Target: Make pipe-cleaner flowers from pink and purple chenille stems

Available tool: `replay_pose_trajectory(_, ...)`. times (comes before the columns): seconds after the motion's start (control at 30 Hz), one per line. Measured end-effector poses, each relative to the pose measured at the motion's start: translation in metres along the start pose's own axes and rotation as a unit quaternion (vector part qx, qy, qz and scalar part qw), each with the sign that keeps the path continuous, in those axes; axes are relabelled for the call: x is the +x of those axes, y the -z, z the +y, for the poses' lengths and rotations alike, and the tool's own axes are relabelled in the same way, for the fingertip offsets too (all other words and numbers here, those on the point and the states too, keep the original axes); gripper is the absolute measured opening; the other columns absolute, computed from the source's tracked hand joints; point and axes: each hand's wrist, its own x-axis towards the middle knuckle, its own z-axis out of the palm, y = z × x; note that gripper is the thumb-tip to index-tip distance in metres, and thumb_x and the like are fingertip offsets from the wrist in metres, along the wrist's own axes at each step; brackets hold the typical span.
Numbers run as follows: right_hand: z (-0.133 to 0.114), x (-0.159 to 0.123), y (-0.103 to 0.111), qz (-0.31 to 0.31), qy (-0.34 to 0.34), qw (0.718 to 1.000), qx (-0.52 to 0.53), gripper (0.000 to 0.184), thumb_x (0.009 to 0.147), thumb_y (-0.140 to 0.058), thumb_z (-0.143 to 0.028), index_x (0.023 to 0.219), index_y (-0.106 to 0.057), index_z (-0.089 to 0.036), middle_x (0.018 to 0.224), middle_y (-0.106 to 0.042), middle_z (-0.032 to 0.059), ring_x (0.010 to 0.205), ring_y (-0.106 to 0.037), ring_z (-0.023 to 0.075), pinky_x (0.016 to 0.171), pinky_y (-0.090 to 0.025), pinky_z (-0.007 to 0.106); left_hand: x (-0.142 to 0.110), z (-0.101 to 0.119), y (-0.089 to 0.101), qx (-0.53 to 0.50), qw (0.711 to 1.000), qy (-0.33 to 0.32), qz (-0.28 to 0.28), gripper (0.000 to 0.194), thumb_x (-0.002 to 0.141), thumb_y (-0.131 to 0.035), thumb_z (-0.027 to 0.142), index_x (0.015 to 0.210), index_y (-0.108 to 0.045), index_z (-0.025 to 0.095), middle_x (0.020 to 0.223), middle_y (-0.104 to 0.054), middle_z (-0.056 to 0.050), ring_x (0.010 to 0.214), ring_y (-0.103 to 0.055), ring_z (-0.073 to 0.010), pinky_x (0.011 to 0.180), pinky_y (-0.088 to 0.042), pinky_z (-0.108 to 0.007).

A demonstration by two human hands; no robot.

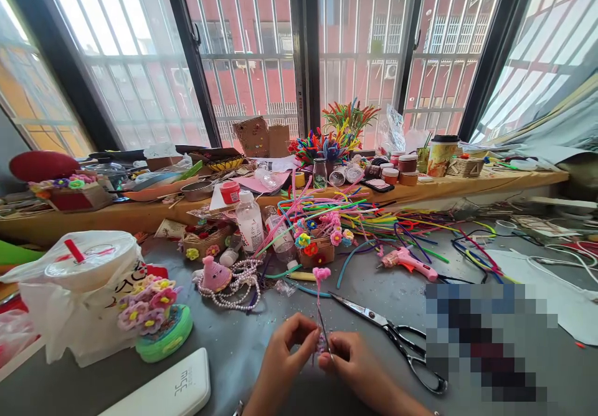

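A small pink fuzzy flower [321,274] on a thin pink pipe-cleaner stem stands upright above my hands. My left hand [289,349] is closed in a pinch around the lower stem, where a pinkish-purple fuzzy part shows. From the other side, my right hand [349,355] pinches a thin dark wire-like piece [324,330] that slants up against the stem. Whether it is a wire or a slim tool I cannot tell. Large black-handled scissors [387,327] lie just right of my hands, blades pointing to the back left.
A pink glue gun [408,263] rests behind the scissors. Loose pipe cleaners [378,222] pile up at the back. Left are a green pot of fuzzy flowers [166,335], a bagged cup [93,266], a white power bank [163,388] and bead strings [245,282].
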Motion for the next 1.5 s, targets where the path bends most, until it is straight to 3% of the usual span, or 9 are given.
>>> replay_pose_trajectory(0.13,-0.001,0.0,0.0,0.015,-0.012,1.0,-0.008,0.053,0.061,-0.048,-0.065,0.048,-0.031,-0.017,0.049,-0.026,-0.0057,0.048,-0.023,0.0069,0.043,-0.015,0.021,0.001,-0.003,0.0,-0.02,1.0,0.0,0.002,0.022,0.064,-0.059,0.036,0.058,-0.053,0.016,0.053,-0.049,0.003,0.051,-0.046,-0.0116,0.051,-0.038,-0.02)
replay_pose_trajectory(0.4,-0.004,-0.005,0.001,-0.025,0.009,0.999,0.029,0.05,0.068,-0.039,-0.064,0.054,-0.034,-0.016,0.054,-0.027,-0.0044,0.051,-0.024,0.0076,0.045,-0.018,0.021,0.001,-0.004,0.005,-0.024,0.998,0.021,-0.06,0.02,0.068,-0.057,0.034,0.063,-0.054,0.015,0.057,-0.051,0.002,0.055,-0.047,-0.0117,0.052,-0.038,-0.02)
replay_pose_trajectory(0.73,-0.008,-0.001,0.003,0.021,-0.015,0.999,-0.042,0.052,0.065,-0.047,-0.061,0.043,-0.032,-0.017,0.044,-0.028,-0.0054,0.045,-0.025,0.007,0.042,-0.018,0.021,0.003,-0.007,0.005,-0.051,0.997,0.025,-0.06,0.024,0.067,-0.058,0.038,0.064,-0.054,0.015,0.055,-0.05,0.002,0.053,-0.047,-0.0115,0.051,-0.038,-0.021)
replay_pose_trajectory(1.0,-0.012,-0.006,0.004,-0.016,0.031,0.999,-0.007,0.056,0.066,-0.035,-0.069,0.051,-0.04,-0.015,0.052,-0.03,-0.0041,0.049,-0.025,0.0079,0.045,-0.02,0.021,0.001,-0.003,0.003,-0.046,0.996,0.025,-0.078,0.02,0.067,-0.058,0.034,0.064,-0.055,0.015,0.058,-0.053,0.001,0.057,-0.05,-0.0125,0.054,-0.039,-0.021)
replay_pose_trajectory(1.37,-0.009,-0.002,0.004,0.055,0.004,0.997,-0.056,0.049,0.067,-0.048,-0.058,0.044,-0.033,-0.017,0.044,-0.031,-0.005,0.045,-0.027,0.0071,0.042,-0.018,0.021,0.002,-0.004,0.003,0.003,0.999,-0.011,-0.034,0.019,0.071,-0.054,0.033,0.064,-0.053,0.015,0.059,-0.051,0.001,0.057,-0.049,-0.0126,0.055,-0.04,-0.021)
replay_pose_trajectory(1.5,-0.009,-0.003,0.004,0.001,0.021,1.0,-0.009,0.052,0.067,-0.042,-0.063,0.046,-0.034,-0.016,0.047,-0.029,-0.0045,0.046,-0.026,0.0073,0.043,-0.019,0.021,0.001,-0.002,0.004,0.034,0.998,-0.013,-0.057,0.018,0.071,-0.053,0.032,0.064,-0.053,0.015,0.06,-0.052,0.0,0.059,-0.05,-0.0134,0.056,-0.041,-0.022)
